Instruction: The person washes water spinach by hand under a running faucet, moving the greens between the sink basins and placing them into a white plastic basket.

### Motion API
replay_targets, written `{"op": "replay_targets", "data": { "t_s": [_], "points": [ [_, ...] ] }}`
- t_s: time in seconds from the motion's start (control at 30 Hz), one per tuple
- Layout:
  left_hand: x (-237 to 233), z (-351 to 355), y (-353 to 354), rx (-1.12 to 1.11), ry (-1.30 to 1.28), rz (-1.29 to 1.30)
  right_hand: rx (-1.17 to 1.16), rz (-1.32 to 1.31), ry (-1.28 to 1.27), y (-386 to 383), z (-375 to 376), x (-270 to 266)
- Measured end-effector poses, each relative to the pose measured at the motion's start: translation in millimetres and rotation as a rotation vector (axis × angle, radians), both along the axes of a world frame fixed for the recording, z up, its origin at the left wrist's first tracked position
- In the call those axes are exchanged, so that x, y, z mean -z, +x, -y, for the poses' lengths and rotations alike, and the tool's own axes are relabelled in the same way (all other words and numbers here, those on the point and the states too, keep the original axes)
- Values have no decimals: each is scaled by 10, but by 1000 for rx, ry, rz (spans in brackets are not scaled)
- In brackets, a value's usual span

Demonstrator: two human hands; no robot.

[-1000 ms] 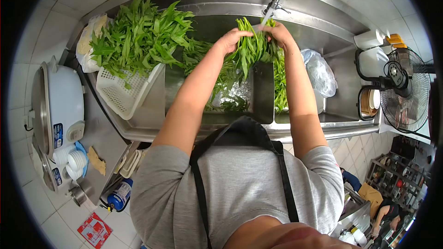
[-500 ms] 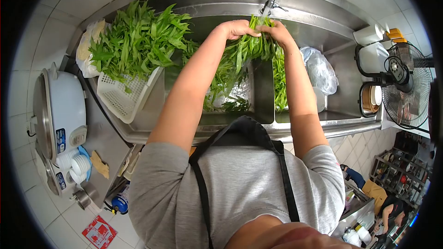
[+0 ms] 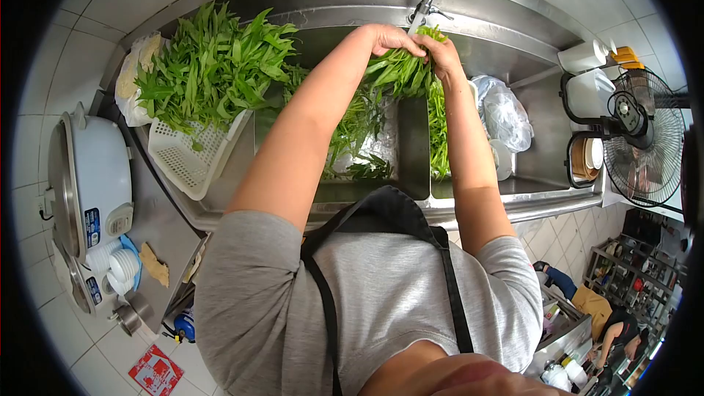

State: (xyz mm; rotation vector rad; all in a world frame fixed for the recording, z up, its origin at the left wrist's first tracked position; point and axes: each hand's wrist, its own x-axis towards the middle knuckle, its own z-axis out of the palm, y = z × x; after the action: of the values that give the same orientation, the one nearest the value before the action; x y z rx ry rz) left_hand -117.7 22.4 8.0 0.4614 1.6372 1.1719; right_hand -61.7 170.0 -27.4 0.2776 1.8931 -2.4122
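Note:
Both my hands are around one bunch of leafy greens just below the faucet, where water runs. My left hand has its fingers closed on the stems from the left. On the right side of the bunch, my right hand grips the stems, thumb side toward the left hand. The leaves hang over the sink basin. More greens lie in the water beneath. A large heap of greens rests on a white perforated basket at the left.
Right of the basin are more stems and a clear plastic bag. A fan stands at the far right. Rice cookers and stacked bowls are at the left. Another person is at the lower right.
The bunch has shifted in my hands, its leaves now higher and further left. My left hand has turned with its fingers across the stems; my right hand has moved slightly down.

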Motion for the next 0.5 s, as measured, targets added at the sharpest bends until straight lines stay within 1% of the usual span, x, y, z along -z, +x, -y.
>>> {"op": "replay_targets", "data": {
  "t_s": [0.03, 0.1, 0.13, 0.17, 0.23, 0.27, 0.3, 0.37, 0.4, 0.43, 0.5],
  "points": [
    [34, 17, -30, 0, -1, 1, 0, 1, -1, -19, -25, 9],
    [177, 35, -114, 23, 64, 233, 104, 32, -30, -48, -106, -13],
    [257, 66, -114, -5, 63, 44, 93, 31, -30, -57, -137, -10],
    [333, 112, -120, -2, 63, 47, 96, 33, -30, -56, -159, 1],
    [219, 253, 34, -143, 70, 54, 119, 8, -79, -36, -171, -51],
    [494, 279, -48, -158, 212, 164, 97, -11, -90, -47, -170, -63],
    [453, 327, 82, -230, 298, 119, 96, -9, -91, -57, -147, -49],
    [560, 358, 264, -485, 331, 317, 113, -72, -184, -96, -26, -7],
    [662, 387, 355, -576, 372, 353, 118, -51, -159, -105, 38, 30],
    [404, 411, 600, -758, 164, 261, 188, -39, -131, -118, 144, 62],
    [1304, 497, 503, -852, 417, 466, 109, -80, -108, -102, 253, 79]
  ]
}}
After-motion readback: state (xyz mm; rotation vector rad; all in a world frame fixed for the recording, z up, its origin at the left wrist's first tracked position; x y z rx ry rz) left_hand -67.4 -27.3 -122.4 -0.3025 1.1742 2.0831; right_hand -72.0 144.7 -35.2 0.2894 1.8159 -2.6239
